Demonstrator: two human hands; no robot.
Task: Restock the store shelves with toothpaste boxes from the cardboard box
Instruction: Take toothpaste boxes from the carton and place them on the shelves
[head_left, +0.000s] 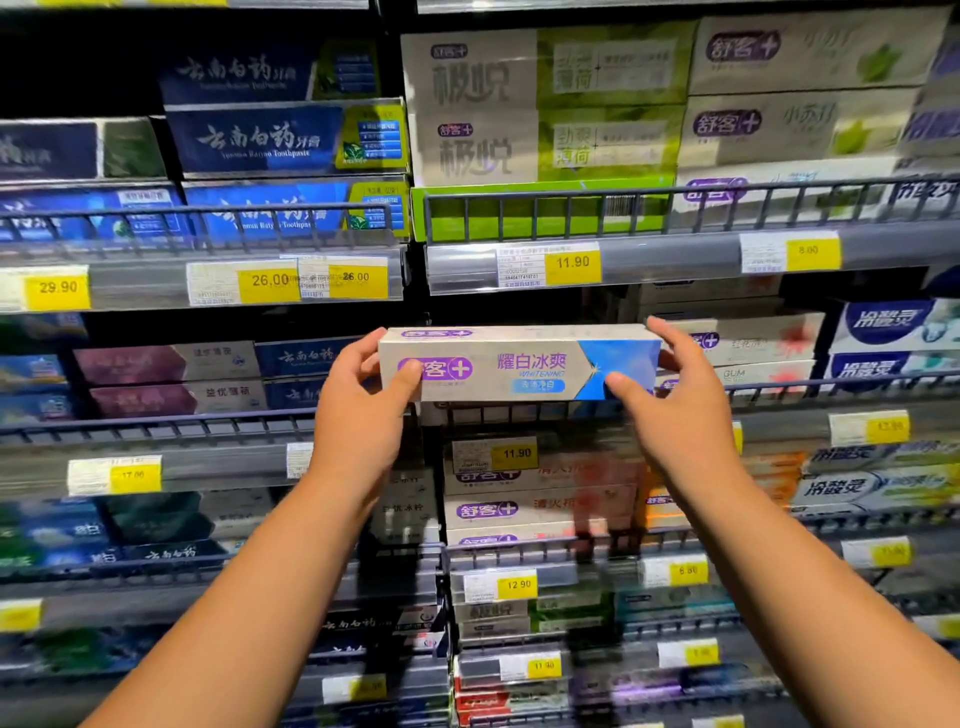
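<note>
Tiered store shelving (457, 265) fills the head view. It is divided into a left and a right bay, and each tier is fronted by a dark wire rail (675, 208) and a grey strip carrying yellow price tags (571, 262). On the upper left tier, dark blue cartons (260, 137) are stacked three high. On the upper right tier, white-and-green cartons (545, 145) are stacked beside white cartons with a purple logo (795, 124). The lower tiers are filled with further cartons, most of them blurred.

The toothpaste box (519, 364) is held level and lengthwise at the centre of the view. It is positioned in front of the opening of the second tier of the right bay, just above that tier's rail. The box is white, with a purple logo, purple characters, the word "WHITENING" and a blue right end. Whether its underside touches the rail cannot be determined.

The left end of the box is grasped by the left hand (358, 410): the thumb is pressed on the front face over the logo, and the fingers (363, 345) are curled over the top edge. The right end is grasped by the right hand (675, 410) in the same manner, with the thumb on the blue panel and the fingers (670, 338) over the top corner. Both forearms are extended upward from the lower edge of the view.
</note>
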